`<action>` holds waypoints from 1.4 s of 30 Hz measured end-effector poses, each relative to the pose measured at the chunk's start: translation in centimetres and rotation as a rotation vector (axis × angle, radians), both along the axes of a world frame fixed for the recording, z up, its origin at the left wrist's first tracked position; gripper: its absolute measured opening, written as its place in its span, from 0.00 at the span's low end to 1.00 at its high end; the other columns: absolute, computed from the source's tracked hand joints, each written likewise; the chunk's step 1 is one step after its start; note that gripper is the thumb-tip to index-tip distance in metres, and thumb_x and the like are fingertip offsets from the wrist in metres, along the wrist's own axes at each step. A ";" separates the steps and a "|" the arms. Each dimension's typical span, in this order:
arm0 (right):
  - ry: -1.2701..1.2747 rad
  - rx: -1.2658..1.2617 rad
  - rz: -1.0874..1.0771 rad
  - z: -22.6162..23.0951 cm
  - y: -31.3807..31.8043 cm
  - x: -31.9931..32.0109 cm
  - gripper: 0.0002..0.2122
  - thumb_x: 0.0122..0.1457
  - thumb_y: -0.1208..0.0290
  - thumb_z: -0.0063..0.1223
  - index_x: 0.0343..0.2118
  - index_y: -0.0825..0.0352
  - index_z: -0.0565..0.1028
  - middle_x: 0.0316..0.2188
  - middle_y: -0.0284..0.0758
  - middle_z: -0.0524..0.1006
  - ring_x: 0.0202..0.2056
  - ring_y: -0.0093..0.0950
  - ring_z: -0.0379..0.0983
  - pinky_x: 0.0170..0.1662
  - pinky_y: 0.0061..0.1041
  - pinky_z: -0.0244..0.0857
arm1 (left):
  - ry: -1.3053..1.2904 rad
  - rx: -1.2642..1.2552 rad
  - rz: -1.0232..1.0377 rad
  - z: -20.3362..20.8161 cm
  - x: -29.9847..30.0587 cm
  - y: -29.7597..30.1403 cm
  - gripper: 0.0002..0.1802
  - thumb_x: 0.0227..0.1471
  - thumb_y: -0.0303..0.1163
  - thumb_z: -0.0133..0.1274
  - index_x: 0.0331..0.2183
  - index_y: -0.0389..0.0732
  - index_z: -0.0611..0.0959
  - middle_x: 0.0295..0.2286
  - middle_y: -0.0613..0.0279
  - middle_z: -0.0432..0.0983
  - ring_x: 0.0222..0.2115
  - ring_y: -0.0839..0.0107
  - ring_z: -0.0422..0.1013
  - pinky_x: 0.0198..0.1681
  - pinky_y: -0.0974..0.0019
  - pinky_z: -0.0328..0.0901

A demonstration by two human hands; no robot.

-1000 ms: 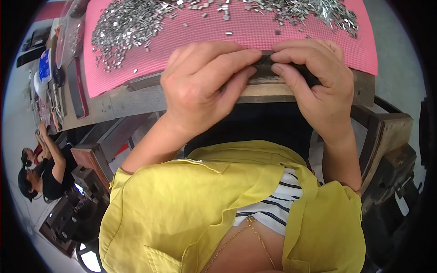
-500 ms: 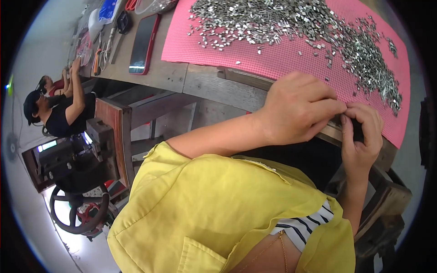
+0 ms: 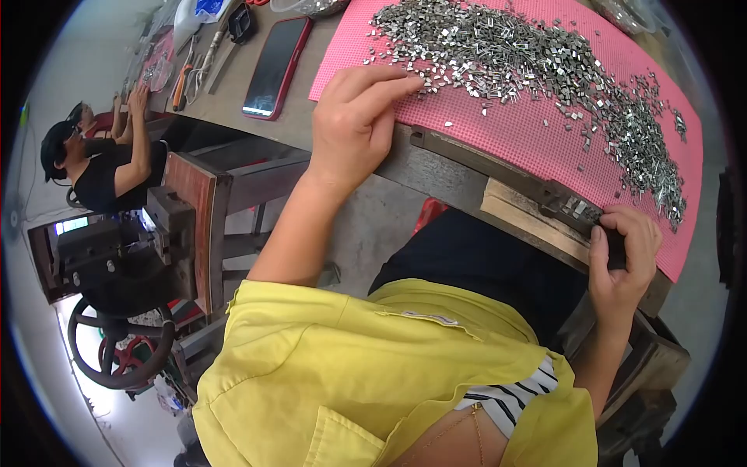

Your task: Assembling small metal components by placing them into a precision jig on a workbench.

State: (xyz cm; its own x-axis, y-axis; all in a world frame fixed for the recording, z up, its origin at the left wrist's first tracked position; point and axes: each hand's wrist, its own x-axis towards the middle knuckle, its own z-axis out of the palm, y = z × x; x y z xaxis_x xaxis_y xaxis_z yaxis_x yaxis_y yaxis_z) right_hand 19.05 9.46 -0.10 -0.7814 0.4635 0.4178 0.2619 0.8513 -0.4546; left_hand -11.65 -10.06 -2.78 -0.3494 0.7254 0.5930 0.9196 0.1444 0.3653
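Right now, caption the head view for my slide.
Left hand at the edge of small metal pieces on a pink mat, right hand at the end of a dark bar.

You have two hands here — one left hand (image 3: 354, 128), one right hand (image 3: 632, 253) — plus one pink mat (image 3: 498, 136), one phone (image 3: 278, 66), one dark bar (image 3: 490, 166), one wooden strip (image 3: 529, 226) and one black handwheel (image 3: 117, 330). You can count two other people (image 3: 109, 180); the small metal pieces (image 3: 498, 50) are too many to count.

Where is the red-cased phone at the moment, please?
In the head view, the red-cased phone lies toward the upper left on the wooden bench, just left of the pink mat and the person's left hand.
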 end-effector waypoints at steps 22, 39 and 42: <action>-0.048 0.196 0.341 3.4 -1.8 -11.3 0.08 0.49 0.79 0.66 0.32 0.63 0.79 0.31 0.30 0.77 0.36 0.30 0.73 0.46 0.34 0.57 | 0.117 0.038 -0.013 -1.3 -0.9 -1.3 0.21 0.37 0.17 0.60 0.34 0.50 0.93 0.46 0.64 0.84 0.48 0.58 0.77 0.53 0.60 0.69; -0.083 0.320 0.549 1.1 -0.5 -19.8 0.06 0.53 0.76 0.65 0.33 0.63 0.80 0.32 0.30 0.78 0.39 0.31 0.74 0.50 0.33 0.60 | -0.127 0.103 0.024 -0.8 -1.2 -1.3 0.21 0.37 0.13 0.57 0.33 0.46 0.92 0.43 0.61 0.83 0.41 0.64 0.76 0.42 0.66 0.70; -0.114 0.354 0.546 0.8 -0.7 -20.3 0.05 0.54 0.76 0.63 0.34 0.64 0.78 0.32 0.31 0.77 0.40 0.32 0.74 0.50 0.33 0.60 | -0.140 0.089 0.004 -0.8 -1.2 -1.3 0.21 0.37 0.14 0.58 0.33 0.47 0.93 0.44 0.60 0.83 0.43 0.63 0.75 0.44 0.65 0.70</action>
